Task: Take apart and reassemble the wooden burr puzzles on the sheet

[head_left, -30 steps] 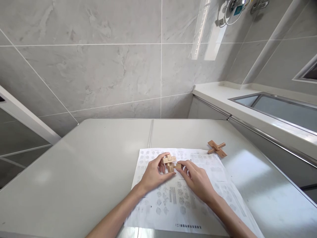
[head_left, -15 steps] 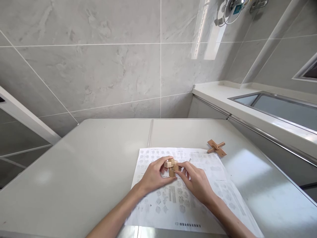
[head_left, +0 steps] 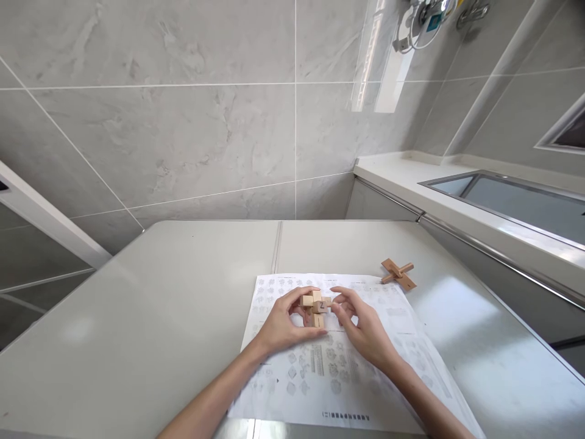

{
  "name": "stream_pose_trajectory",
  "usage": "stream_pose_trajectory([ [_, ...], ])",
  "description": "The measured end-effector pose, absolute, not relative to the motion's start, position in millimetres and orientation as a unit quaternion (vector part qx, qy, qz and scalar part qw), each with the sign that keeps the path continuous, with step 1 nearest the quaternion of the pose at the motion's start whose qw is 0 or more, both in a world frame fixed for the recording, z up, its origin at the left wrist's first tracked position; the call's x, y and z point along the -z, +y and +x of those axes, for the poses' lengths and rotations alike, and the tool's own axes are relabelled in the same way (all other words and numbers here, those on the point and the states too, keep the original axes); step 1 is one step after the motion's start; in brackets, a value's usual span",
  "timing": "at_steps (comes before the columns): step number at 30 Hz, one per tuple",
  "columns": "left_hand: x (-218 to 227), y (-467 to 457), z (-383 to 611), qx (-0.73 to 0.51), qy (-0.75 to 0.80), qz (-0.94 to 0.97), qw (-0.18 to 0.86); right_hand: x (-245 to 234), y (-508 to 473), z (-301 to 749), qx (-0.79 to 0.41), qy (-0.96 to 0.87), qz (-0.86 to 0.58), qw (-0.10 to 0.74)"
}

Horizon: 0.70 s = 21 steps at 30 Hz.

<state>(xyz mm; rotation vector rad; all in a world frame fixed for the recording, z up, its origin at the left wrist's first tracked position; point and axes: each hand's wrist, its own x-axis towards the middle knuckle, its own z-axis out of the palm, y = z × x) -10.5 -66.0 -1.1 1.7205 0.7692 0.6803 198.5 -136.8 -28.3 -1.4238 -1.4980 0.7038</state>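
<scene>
Pale wooden blocks (head_left: pixel 318 308), interlocked crosswise

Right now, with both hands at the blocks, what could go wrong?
1. The wooden block assembly seems held by the left hand alone; if that grip slackens, it might drop or come apart.
2. The right hand is spread close beside it, so a nudge could knock it askew.
3. The right forearm crosses the printed sheet; dragging the sheet could disturb the brown wooden cross by its far right corner.
</scene>
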Motion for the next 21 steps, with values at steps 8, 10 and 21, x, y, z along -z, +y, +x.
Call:
stream_pose_trajectory([
  [8,-0.9,-65.4,-11.4,-0.285,0.256,0.723,0.574,21.5,-137.1,197.3,-0.390,-0.640,-0.517,0.414],
  [10,-2.9,-65.9,-12.4,-0.267,0.251,0.735,0.570,21.4,-137.5,196.7,-0.417,-0.633,-0.506,0.412],
  [21,-1.4,-66.1,-12.9,-0.257,0.287,0.731,0.563,27.0,-131.8,191.6,-0.561,-0.492,-0.469,0.472],
])
